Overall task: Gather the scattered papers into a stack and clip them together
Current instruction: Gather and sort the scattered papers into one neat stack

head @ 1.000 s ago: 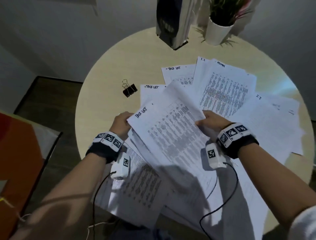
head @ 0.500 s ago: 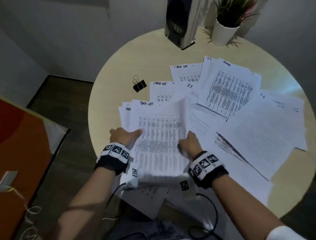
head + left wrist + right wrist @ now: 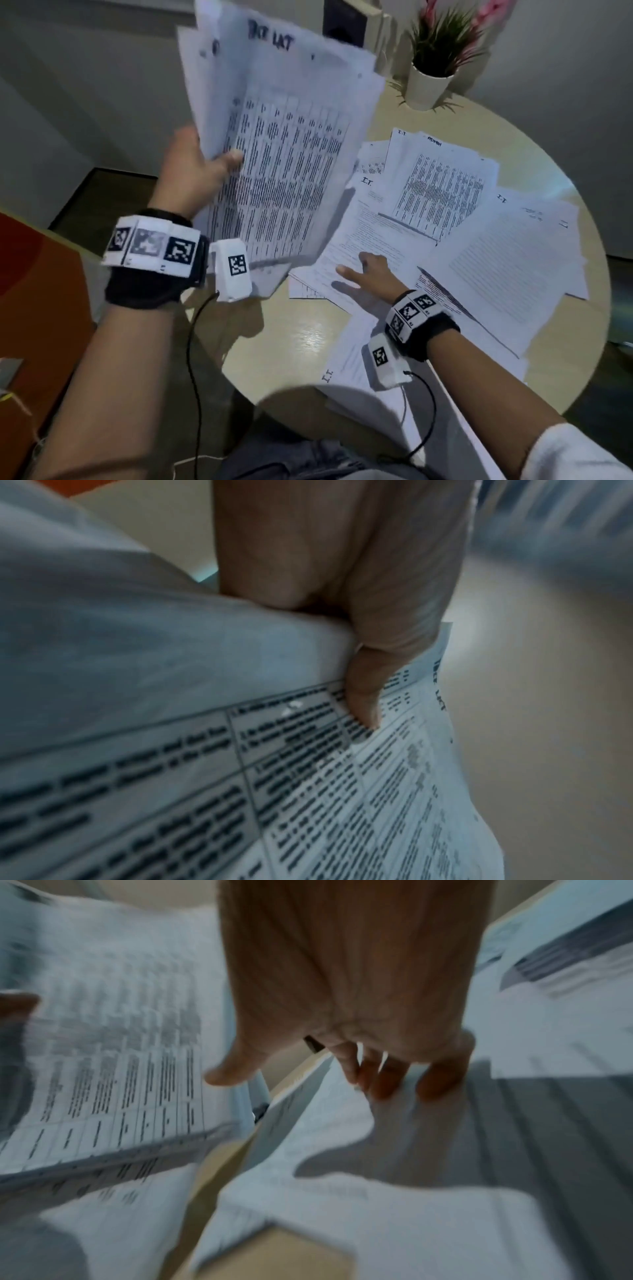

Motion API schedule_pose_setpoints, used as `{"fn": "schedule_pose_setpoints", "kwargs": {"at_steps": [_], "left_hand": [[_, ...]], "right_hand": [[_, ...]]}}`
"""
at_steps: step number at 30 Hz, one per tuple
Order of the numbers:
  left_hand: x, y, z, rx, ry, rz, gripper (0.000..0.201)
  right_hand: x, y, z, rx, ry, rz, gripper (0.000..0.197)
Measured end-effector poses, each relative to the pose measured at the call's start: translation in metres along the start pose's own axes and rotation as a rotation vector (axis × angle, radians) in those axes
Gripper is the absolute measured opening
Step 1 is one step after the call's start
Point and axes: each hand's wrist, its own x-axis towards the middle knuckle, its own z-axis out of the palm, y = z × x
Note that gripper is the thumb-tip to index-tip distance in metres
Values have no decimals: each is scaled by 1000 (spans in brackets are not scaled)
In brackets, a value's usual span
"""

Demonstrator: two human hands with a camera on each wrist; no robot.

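Observation:
My left hand [image 3: 202,168] grips a sheaf of printed papers [image 3: 284,137] by its left edge and holds it upright above the table's left side; the thumb [image 3: 363,696] presses on the front sheet [image 3: 308,791]. My right hand [image 3: 363,270] lies flat, fingers spread, on a sheet marked I.T. [image 3: 373,219] among the loose papers on the table. The right wrist view shows straight fingers [image 3: 387,1077] touching that sheet [image 3: 428,1150]. More scattered sheets [image 3: 507,260] overlap to the right. The lifted sheaf hides the binder clip.
The round beige table [image 3: 301,346] carries a white potted plant [image 3: 431,78] at the back and a dark upright device [image 3: 346,24] behind the sheaf. One sheet [image 3: 349,370] hangs near the front edge. An orange-red object [image 3: 37,284] stands left of the table.
The left hand has lifted the gathered sheaf off the table and stood it upright. The right hand has let go of it and moved right onto the loose I.T. sheet.

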Motion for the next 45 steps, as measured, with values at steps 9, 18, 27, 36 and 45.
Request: {"fn": "schedule_pose_setpoints", "kwargs": {"at_steps": [9, 18, 27, 36, 45], "left_hand": [[-2, 51, 10, -788, -53, 212, 42], [-27, -4, 71, -410, -515, 77, 59], [0, 7, 81, -500, -77, -67, 15], [8, -77, 62, 69, 66, -486, 31], [-12, -104, 92, 382, -22, -578, 60]], "right_hand": [[-60, -97, -115, 713, 295, -733, 45], [-36, -42, -75, 752, 289, -465, 78], [-18, -72, -61, 771, 511, -439, 16], [-2, -55, 30, 264, 94, -115, 39], [-3, 1, -18, 42, 146, -61, 64]]}}
